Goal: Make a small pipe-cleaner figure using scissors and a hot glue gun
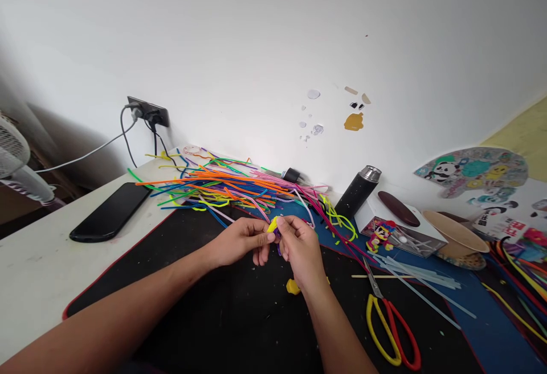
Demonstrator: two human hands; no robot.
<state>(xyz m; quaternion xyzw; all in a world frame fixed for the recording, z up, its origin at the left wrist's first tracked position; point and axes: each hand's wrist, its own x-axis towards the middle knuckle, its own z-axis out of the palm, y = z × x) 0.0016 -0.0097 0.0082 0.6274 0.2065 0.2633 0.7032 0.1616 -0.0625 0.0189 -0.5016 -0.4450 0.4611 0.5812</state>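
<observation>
Over the black desk mat [205, 317], my left hand [239, 242] and my right hand [301, 248] meet fingertip to fingertip. Both pinch a small yellow and purple pipe-cleaner piece [273, 227] between them. Just behind my hands lies a wide heap of colourful pipe cleaners [222, 187]. A small yellow scrap [293, 287] sits on the mat under my right wrist.
A black phone [110, 212] lies at the left on the white table [29, 271]. Scissors with yellow and red handles [387, 322] lie to the right, near clear glue sticks [421, 277], a black flask [358, 190], a white box [395, 228] and a wall socket [147, 112].
</observation>
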